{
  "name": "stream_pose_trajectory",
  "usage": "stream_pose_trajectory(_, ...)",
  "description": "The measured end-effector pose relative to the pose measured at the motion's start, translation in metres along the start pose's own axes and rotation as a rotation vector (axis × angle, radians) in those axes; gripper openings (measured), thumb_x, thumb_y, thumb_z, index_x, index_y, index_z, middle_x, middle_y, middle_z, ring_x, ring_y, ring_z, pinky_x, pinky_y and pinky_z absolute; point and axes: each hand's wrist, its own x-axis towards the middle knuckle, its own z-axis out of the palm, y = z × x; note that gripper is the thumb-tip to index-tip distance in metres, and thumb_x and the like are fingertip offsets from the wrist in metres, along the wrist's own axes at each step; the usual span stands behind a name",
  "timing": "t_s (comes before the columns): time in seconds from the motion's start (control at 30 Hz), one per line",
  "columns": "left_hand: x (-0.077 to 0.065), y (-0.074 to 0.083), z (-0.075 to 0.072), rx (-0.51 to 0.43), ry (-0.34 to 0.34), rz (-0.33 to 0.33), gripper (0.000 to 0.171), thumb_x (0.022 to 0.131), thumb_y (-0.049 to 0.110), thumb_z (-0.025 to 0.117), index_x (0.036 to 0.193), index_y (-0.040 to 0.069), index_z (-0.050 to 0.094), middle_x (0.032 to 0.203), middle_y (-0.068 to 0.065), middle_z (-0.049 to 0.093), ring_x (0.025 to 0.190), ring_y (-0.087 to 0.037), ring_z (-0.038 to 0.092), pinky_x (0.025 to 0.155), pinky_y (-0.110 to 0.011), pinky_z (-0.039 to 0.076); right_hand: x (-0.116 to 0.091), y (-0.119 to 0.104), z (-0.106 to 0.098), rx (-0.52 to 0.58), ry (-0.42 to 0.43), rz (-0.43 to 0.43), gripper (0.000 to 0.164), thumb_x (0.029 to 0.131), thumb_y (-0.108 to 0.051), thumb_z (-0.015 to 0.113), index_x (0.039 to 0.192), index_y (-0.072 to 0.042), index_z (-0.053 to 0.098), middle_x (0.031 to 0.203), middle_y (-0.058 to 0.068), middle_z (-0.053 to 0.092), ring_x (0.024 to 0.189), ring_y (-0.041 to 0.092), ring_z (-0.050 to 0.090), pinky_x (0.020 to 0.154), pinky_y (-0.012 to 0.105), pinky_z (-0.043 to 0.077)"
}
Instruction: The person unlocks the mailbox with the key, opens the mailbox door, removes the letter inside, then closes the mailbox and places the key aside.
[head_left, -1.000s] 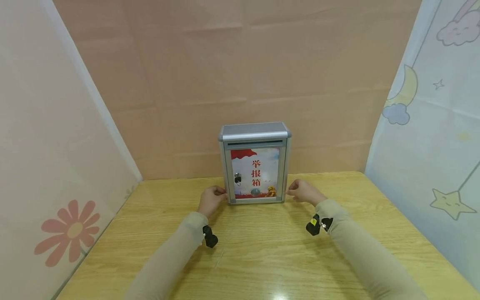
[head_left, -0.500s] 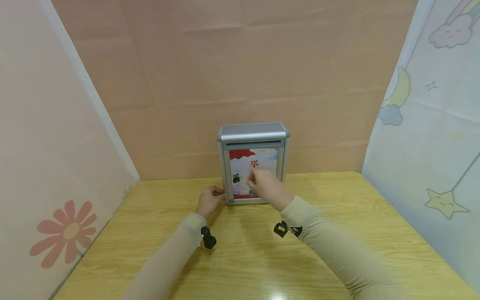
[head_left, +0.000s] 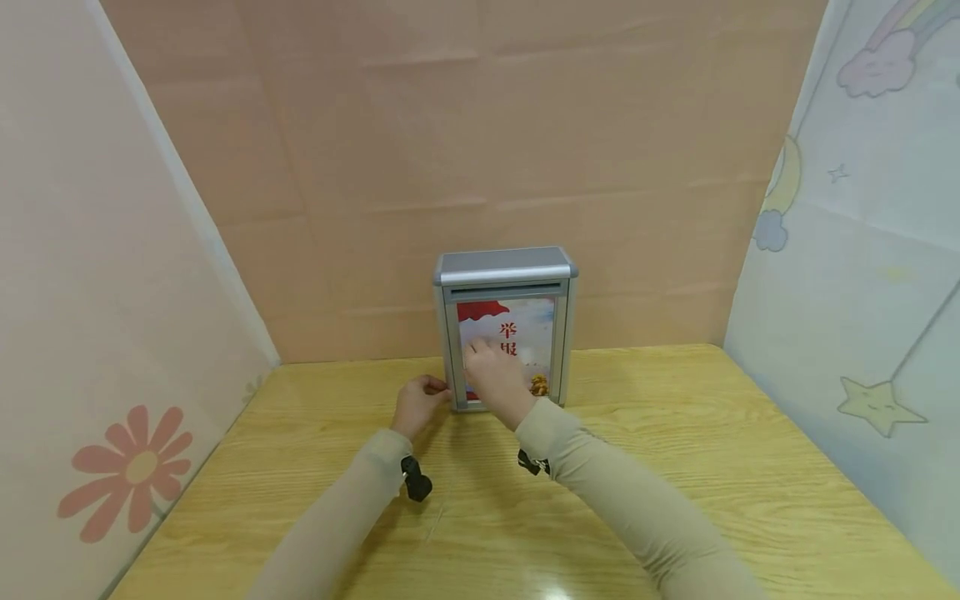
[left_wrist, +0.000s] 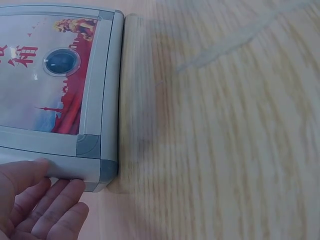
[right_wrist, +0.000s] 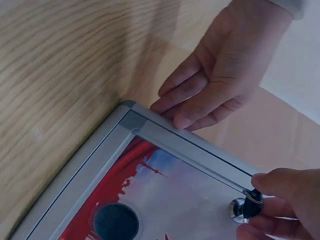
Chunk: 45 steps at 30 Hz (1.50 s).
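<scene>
A grey metal-framed report box (head_left: 536,333) stands upright towards the back of the table, its front panel printed in red and white with Chinese characters. My left hand (head_left: 418,406) rests its thumb and fingertips against the box's lower left side, as the left wrist view also shows. In front of the panel, my right hand (head_left: 497,379) hides the lock in the head view. The right wrist view shows its thumb and fingers pinching a black-headed key (right_wrist: 253,202) at the round silver lock (right_wrist: 236,210).
Under the box is a wood-grain table (head_left: 660,458). A dark round window (right_wrist: 116,222) sits low on the panel, and a mail slot (head_left: 502,291) runs across the top. Behind hangs a peach cloth (head_left: 390,167); printed cloths line both sides.
My right hand has left the box's right side and moved left across the panel to the lock, where it now pinches the key. The left hand has stayed in place.
</scene>
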Motion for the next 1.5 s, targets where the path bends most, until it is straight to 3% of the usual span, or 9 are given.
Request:
stream_pose_trajectory(0.23,0.003,-0.003,0.000,-0.022,-0.028,-0.003,0.016,0.089,0.015,0.070,0.098,0.002,0.069,0.094,-0.011,0.069,0.087,-0.026,0.065,0.072,-0.034,0.052,0.000,-0.002,0.003,-0.117,0.039,-0.098,0.009,0.085,-0.005,0.073,0.093,-0.003,0.069,0.083,0.008,0.062,0.064,0.016,0.061,0.050,0.024,0.053)
stream_pose_trajectory(0.43,0.004,-0.003,0.000,-0.006,-0.025,-0.011,0.016,0.089,0.016,0.070,0.098,0.002,0.069,0.094,-0.011,0.069,0.086,-0.023,0.064,0.071,-0.034,0.052,0.002,0.000,-0.002,-0.037,-0.047,-0.087,0.008,0.087,-0.007,0.070,0.092,0.000,0.068,0.081,0.010,0.064,0.065,0.016,0.063,0.053,0.021,0.053)
stream_pose_trajectory(0.53,0.004,-0.003,0.000,0.008,-0.014,-0.011,0.015,0.089,0.016,0.070,0.097,0.003,0.069,0.094,-0.010,0.070,0.084,-0.021,0.064,0.070,-0.032,0.051,0.003,0.003,-0.002,0.154,-0.094,0.011,0.013,0.091,-0.012,0.067,0.083,-0.002,0.066,0.076,0.008,0.062,0.064,0.015,0.061,0.054,0.022,0.052)
stream_pose_trajectory(0.7,0.004,-0.003,-0.001,0.016,-0.009,-0.018,0.016,0.089,0.016,0.070,0.098,0.003,0.069,0.094,-0.011,0.070,0.085,-0.022,0.064,0.069,-0.030,0.050,0.003,0.010,0.001,0.706,-0.166,0.347,0.029,0.095,-0.017,0.063,0.068,-0.008,0.057,0.063,0.003,0.057,0.052,0.013,0.051,0.050,0.023,0.042)
stream_pose_trajectory(0.87,0.005,-0.003,-0.001,0.003,-0.013,-0.028,0.017,0.089,0.015,0.070,0.099,0.002,0.069,0.095,-0.011,0.070,0.087,-0.023,0.065,0.072,-0.032,0.051,0.002,0.015,0.003,1.077,-0.222,0.569,0.023,0.095,-0.018,0.063,0.081,0.000,0.065,0.080,0.013,0.068,0.071,0.023,0.070,0.065,0.029,0.056)
stream_pose_trajectory(0.97,0.005,-0.004,-0.001,0.002,-0.010,-0.021,0.016,0.089,0.015,0.069,0.099,0.002,0.069,0.095,-0.011,0.070,0.086,-0.021,0.065,0.073,-0.033,0.052,0.000,0.016,0.002,1.162,-0.237,0.613,0.022,0.095,-0.019,0.063,0.090,0.003,0.066,0.089,0.018,0.069,0.081,0.030,0.072,0.072,0.038,0.059)
stream_pose_trajectory(1.13,0.004,-0.005,0.001,0.003,-0.007,-0.005,0.014,0.089,0.014,0.070,0.097,0.002,0.069,0.094,-0.010,0.070,0.085,-0.020,0.064,0.071,-0.033,0.051,-0.004,0.018,0.003,1.231,-0.331,0.709,0.032,0.097,-0.028,0.060,0.101,0.004,0.065,0.092,0.021,0.070,0.082,0.033,0.071,0.073,0.041,0.058)
stream_pose_trajectory(1.3,0.004,-0.005,0.003,0.007,0.007,-0.009,0.014,0.088,0.015,0.071,0.096,0.003,0.069,0.092,-0.010,0.070,0.084,-0.020,0.064,0.071,-0.032,0.051,-0.004,0.021,0.009,1.478,-0.412,0.846,0.046,0.100,-0.031,0.054,0.115,0.011,0.060,0.103,0.032,0.067,0.090,0.037,0.070,0.084,0.044,0.055)
stream_pose_trajectory(1.5,0.004,-0.002,0.003,-0.001,0.009,-0.008,0.015,0.088,0.014,0.071,0.097,0.002,0.069,0.094,-0.011,0.070,0.085,-0.021,0.064,0.070,-0.031,0.050,-0.004,0.022,0.011,1.616,-0.422,0.904,0.043,0.101,-0.026,0.053,0.115,0.014,0.058,0.106,0.034,0.065,0.085,0.029,0.071,0.084,0.040,0.056)
